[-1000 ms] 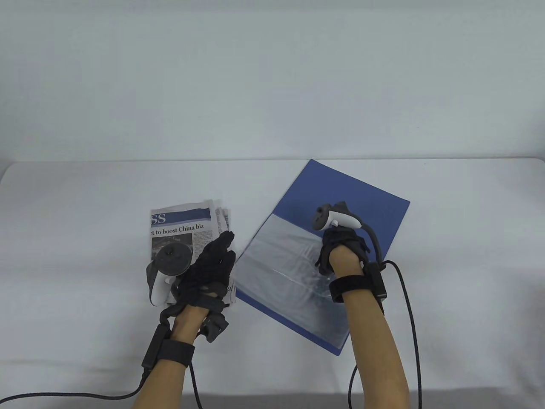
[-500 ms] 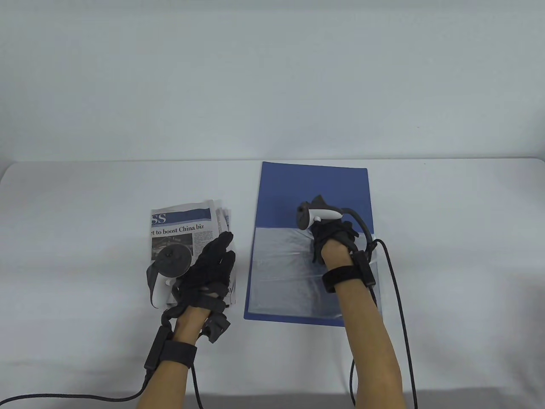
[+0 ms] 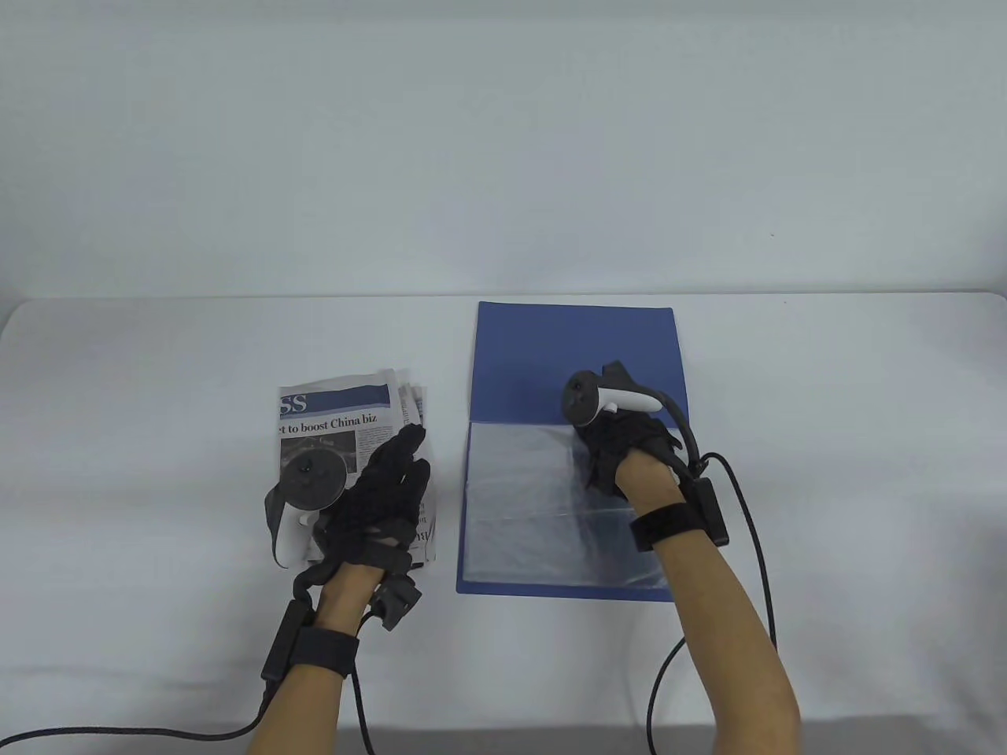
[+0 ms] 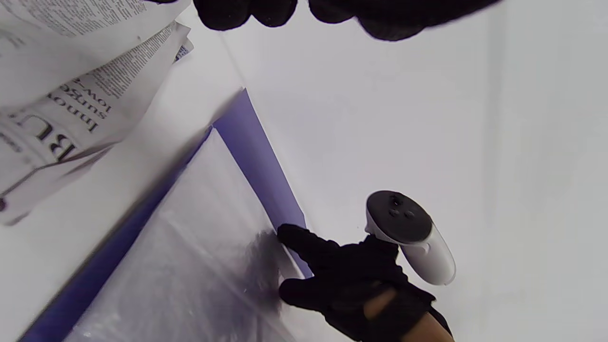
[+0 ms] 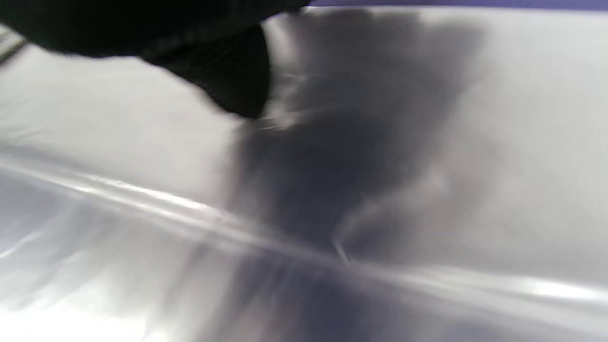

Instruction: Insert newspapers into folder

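Swung square at frame centre, the folder (image 3: 578, 362) lies pinned under the right hand (image 3: 621, 448), fingers pressing its plastic sleeve (image 3: 535, 511) steady; the left hand (image 3: 378, 503) rests flat, fingers spread, on the newspapers (image 3: 338, 417), ready to lift.

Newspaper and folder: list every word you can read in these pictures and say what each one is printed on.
"SS" – white letters on the blue banner of the newspaper, cut off at its left edge.
"t to boost China biz" – headline below that banner.
"BC" and "Inno", seen upside down – on the newspaper in the left wrist view; the rest is cut off.
Small print: too small to read.
Folder: no text visible.
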Motion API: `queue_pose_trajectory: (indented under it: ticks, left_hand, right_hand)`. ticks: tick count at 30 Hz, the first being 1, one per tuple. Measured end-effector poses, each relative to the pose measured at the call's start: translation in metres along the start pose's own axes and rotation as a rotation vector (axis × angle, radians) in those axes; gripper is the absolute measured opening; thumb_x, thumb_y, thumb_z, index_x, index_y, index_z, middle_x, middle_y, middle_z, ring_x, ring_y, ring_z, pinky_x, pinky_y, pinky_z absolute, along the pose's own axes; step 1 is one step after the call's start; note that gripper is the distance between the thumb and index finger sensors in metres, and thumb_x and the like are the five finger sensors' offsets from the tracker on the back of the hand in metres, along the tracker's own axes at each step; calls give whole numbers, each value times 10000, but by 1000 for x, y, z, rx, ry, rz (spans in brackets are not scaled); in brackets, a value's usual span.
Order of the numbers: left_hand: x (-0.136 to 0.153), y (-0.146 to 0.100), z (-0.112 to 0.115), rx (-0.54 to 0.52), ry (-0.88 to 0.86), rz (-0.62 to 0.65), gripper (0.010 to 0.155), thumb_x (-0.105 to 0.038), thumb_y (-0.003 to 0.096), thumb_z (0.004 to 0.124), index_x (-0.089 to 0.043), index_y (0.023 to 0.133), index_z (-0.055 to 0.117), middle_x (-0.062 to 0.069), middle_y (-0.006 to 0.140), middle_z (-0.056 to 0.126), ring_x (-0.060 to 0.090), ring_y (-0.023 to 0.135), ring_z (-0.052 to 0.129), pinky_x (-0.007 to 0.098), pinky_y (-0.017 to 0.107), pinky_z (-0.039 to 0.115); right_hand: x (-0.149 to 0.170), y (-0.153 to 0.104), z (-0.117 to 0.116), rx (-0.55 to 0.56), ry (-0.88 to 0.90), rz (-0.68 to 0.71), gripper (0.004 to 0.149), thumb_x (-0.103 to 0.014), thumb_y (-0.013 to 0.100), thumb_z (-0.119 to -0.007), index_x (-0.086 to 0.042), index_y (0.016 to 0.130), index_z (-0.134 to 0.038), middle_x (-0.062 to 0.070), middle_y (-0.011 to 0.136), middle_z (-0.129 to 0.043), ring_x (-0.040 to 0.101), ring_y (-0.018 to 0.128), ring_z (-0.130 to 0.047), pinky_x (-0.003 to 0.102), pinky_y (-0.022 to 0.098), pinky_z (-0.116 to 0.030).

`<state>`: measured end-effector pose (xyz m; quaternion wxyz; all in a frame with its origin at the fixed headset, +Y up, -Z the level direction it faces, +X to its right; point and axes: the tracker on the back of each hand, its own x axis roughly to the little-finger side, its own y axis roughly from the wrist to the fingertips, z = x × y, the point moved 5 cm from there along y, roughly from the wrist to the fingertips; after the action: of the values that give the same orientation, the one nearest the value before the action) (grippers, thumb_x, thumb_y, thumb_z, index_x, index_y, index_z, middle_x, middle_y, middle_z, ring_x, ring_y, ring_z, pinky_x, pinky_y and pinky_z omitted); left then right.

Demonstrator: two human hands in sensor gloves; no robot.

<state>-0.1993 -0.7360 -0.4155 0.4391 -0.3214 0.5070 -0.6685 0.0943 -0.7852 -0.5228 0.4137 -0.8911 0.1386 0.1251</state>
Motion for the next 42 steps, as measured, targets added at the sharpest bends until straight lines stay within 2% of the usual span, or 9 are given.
queue_pose_trajectory:
  ticks: [2, 4, 10, 14, 17, 22, 29, 38, 42]
  left_hand:
    - [-1, 1, 0, 3, -4, 2, 684, -501, 619, 562, -359, 1210, 249, 57, 1269, 246, 373, 1184, 343, 637, 897, 338]
    - [-1, 1, 1, 5, -5, 5, 682, -501, 620, 567, -362, 1209, 251, 54, 1269, 245, 369, 1185, 344, 634, 900, 338]
    - [-2, 0, 4, 8, 4, 19, 679, -495, 623, 568, -351, 1211, 261, 60, 1268, 257, 376, 1180, 354, 638, 894, 344]
    - [-3, 2, 5, 14, 14, 19, 674, -496, 622, 567, -356, 1211, 271, 60, 1268, 261, 375, 1181, 358, 639, 894, 343]
    - [-3, 2, 4, 14, 9, 15, 673, -495, 622, 567, -354, 1211, 273, 59, 1268, 269, 374, 1180, 362, 639, 894, 344]
    - [3, 4, 5, 21, 6, -10, 672, -496, 622, 566, -352, 1210, 276, 57, 1268, 273, 373, 1181, 363, 639, 895, 343]
    - [8, 6, 6, 34, 28, -36, 671, -498, 620, 566, -355, 1210, 279, 55, 1269, 273, 372, 1183, 362, 637, 897, 342]
    - [7, 10, 31, 137, 221, -120, 643, -482, 628, 591, -232, 1198, 431, 67, 1264, 365, 404, 1172, 383, 658, 875, 352]
    - [14, 10, 51, 150, 377, -252, 824, -678, 545, 567, -159, 1181, 488, 85, 1276, 250, 410, 1156, 15, 717, 745, -59]
  right_hand:
    - [-4, -17, -14, 44, 29, -8, 881, -525, 517, -848, 5, 1075, -420, 286, 1073, -267, 584, 942, -125, 745, 599, -185]
    - [-6, -28, -22, 94, 22, -1, 914, -599, 485, -817, 36, 1049, -479, 305, 1062, -258, 595, 932, -122, 750, 585, -165]
    - [-25, -59, -36, 108, 58, 90, 637, -577, 505, -812, -68, 887, -799, 306, 1070, -308, 598, 927, -102, 753, 572, -143]
    - [-52, -86, -52, -73, 146, 146, 603, -567, 510, -807, -81, 862, -870, 296, 1077, -294, 586, 905, -40, 741, 531, -83]
    - [-67, -99, -32, 3, 174, 128, 584, -541, 537, -778, -52, 837, -887, 313, 1065, -335, 590, 921, -105, 742, 553, -118]
    - [-99, -81, -8, 316, 104, 83, 540, -487, 557, -786, -48, 870, -809, 316, 1056, -387, 571, 955, -271, 743, 606, -225]
    - [-122, -39, -56, 291, -19, 67, 495, -368, 560, -843, -22, 885, -704, 301, 1044, -404, 556, 958, -316, 747, 612, -250]
    - [-93, -55, -35, 440, 300, 165, 376, -269, 548, -831, -30, 831, -768, 267, 1021, -530, 526, 959, -437, 760, 611, -271]
    - [-87, -58, -32, 457, 367, 189, 376, -269, 552, -825, -28, 833, -762, 275, 1023, -514, 530, 958, -425, 763, 607, -264]
